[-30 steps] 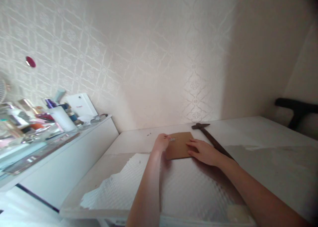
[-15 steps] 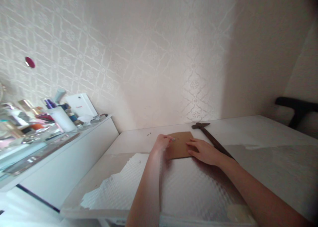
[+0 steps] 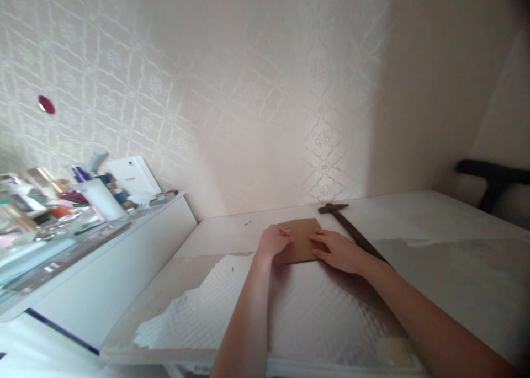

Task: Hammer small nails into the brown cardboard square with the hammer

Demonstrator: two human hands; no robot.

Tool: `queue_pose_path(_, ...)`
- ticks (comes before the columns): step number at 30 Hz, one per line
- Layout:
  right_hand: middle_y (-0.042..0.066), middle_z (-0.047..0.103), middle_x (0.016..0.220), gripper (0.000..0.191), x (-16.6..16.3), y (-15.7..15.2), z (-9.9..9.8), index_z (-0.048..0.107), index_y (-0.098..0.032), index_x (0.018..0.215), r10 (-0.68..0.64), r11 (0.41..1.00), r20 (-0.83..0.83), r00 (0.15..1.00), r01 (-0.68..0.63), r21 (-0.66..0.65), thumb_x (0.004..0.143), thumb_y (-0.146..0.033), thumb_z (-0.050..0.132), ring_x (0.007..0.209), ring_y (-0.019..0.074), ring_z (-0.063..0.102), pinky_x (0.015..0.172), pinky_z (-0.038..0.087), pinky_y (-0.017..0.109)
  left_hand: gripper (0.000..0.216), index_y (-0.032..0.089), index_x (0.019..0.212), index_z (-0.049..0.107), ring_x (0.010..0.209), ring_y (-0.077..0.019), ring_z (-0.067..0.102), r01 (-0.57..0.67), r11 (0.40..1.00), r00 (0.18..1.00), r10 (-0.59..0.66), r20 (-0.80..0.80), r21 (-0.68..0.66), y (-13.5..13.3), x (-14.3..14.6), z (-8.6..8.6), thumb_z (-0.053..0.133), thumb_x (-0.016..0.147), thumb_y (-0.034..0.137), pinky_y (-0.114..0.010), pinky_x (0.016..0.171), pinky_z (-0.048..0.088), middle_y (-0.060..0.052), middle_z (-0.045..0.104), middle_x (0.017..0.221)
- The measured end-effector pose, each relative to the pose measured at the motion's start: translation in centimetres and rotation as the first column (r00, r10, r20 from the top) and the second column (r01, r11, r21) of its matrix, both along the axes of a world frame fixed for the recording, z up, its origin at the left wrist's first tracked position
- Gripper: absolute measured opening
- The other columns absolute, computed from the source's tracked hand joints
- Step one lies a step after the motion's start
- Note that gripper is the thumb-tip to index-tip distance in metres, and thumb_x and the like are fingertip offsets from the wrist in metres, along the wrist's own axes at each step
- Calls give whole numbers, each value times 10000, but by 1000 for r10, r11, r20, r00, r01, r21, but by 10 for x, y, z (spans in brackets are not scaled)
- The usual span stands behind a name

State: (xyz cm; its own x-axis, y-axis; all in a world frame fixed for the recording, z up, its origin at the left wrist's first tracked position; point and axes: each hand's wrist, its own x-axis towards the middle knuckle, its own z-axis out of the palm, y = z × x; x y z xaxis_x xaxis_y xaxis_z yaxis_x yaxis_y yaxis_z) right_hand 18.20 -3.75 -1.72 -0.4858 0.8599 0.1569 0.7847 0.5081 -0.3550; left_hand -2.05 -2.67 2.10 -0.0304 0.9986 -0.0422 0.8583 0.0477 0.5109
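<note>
A brown square of cardboard [image 3: 304,243] lies between my two hands, with small pale marks or bits near its upper left. Over its left side is my left hand [image 3: 276,239], fingers curled in and pressed together; whatever they pinch is hidden or too small to name. My right hand [image 3: 337,251] rests on the right edge of the board with its fingers spread, holding nothing. Just beyond the right hand, a hammer [image 3: 331,208] with a dark head and long wooden handle lies on the white tabletop [image 3: 219,229].
A torn sheet of white quilted wrap [image 3: 199,306] covers the table's near part. Two tiny dark bits [image 3: 247,223] lie at the back left. A white cabinet [image 3: 124,251] on the left carries bottles [image 3: 99,198] and a white box [image 3: 134,175]. A black chair part [image 3: 491,179] stands right.
My left hand's fingers have shifted slightly right and toward me over the cardboard, curling further. My right hand and the hammer stay in place.
</note>
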Motion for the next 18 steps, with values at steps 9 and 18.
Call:
queue_pose_path(9,196,500,1450,506,0,1,-2,610,-115,1339,0,1000,-12,1000,0,17,911,-368,517,1333,307,484,1117,372,443,147,195,881,790,937,-224,702,-14,1000,994,12,-109,-19,-7,6,7,651,837,172,-258,809,492,-70,773,933)
queue_pose_path(18,166,537,1424,443,1,-3,4,678,-177,1263,62,998,-66,996,-62,-3,871,-339,552,1289,327,526,1109,376,468,156,187,993,737,972,-196,683,-146,959,989,139,46,244,2,4,3,617,894,183,-270,869,475,-68,757,1014)
